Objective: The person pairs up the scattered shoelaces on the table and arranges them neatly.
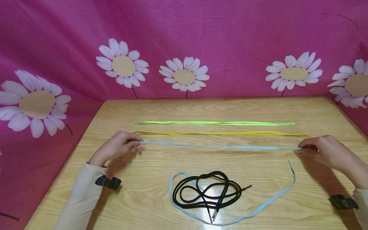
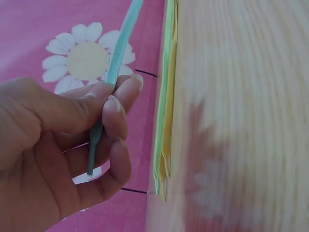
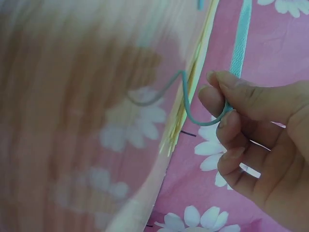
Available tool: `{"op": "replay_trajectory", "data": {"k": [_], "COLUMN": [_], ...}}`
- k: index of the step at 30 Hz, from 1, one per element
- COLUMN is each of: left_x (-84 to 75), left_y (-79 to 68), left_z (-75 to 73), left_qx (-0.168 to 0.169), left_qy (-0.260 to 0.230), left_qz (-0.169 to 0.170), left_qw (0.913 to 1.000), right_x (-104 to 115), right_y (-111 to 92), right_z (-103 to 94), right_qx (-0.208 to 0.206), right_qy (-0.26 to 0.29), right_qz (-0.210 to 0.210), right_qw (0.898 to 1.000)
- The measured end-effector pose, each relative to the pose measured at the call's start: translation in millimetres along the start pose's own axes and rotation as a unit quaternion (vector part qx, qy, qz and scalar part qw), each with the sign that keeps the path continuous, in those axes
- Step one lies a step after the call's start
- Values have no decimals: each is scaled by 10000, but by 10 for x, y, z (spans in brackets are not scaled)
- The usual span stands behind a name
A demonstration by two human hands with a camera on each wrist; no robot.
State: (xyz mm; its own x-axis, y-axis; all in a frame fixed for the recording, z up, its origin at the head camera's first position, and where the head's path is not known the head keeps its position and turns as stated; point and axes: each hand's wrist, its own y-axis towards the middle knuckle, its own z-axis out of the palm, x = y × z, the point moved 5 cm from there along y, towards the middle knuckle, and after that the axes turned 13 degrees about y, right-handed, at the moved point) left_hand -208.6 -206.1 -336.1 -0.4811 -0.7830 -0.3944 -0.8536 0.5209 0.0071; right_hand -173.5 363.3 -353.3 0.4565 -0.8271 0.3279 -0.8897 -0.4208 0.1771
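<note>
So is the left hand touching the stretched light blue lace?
Touching. The left wrist view shows the left hand pinching the light blue lace between thumb and fingers.

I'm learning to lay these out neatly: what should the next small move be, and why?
Probably lower the light blue shoelace onto the table, parallel to the yellow shoelace. The left hand and right hand hold it stretched above the wood, and the yellow and neon green shoelaces lie nearly straight, side by side.
</note>
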Motion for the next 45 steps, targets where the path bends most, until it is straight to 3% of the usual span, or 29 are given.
{"op": "replay_trajectory", "data": {"k": [11,18,32,38,45], "left_x": [177,259,352,340,374], "left_y": [2,-11,0,43,74], "left_z": [32,13,50,46,51], "left_qx": [-178,-424,-458,-619,-722], "left_qy": [17,348,266,514,684], "left_qz": [-262,-370,-492,-480,-767], "left_qw": [9995,9978,9974,9956,9921], "right_x": [-117,-157,-264,-294,-379], "right_y": [-32,-52,-18,28,20], "right_z": [-13,-37,-72,-69,-71], "right_qx": [-80,-177,-142,-82,177], "right_qy": [-27,-131,-186,-110,-90], "right_qz": [128,88,202,508,1007], "right_qw": [9999,9997,9995,9986,9947]}}
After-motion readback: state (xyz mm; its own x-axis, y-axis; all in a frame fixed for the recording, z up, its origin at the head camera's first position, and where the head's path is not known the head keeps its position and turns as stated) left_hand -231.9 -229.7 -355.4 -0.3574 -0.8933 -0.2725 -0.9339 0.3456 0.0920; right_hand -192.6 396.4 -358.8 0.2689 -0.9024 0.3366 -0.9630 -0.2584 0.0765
